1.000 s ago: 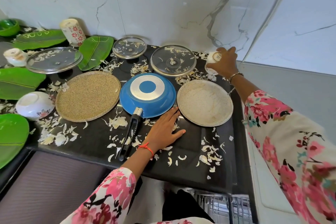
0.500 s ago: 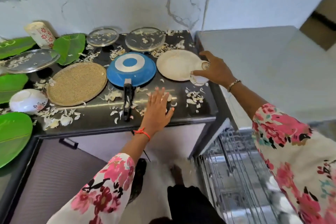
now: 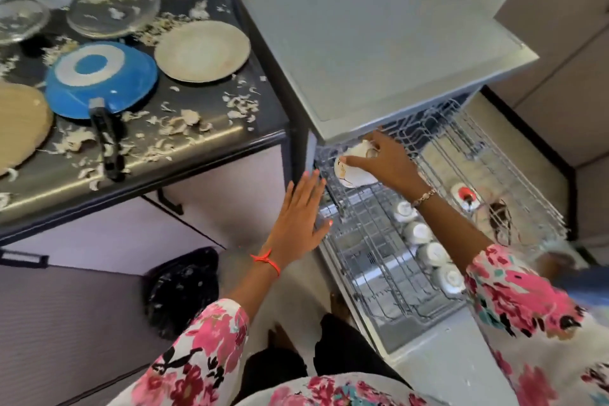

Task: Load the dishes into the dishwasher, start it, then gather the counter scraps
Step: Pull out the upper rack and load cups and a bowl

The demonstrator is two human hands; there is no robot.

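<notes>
Our right hand [image 3: 385, 160] grips the white cup [image 3: 352, 175], tilted over the inner left corner of the pulled-out rack [image 3: 365, 227], likely to seat it mouth-down. Our left hand [image 3: 301, 212], fingers straight, hovers beside the rack's left edge, perhaps to steady it.

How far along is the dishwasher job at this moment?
Early. Done: a row of cups sits in the pulled-out rack. In hand: the right hand holds a white cup over the rack. Left: blue pan, plate, glass lids and scraps lie on the counter; the dishwasher stands open, unstarted.
</notes>
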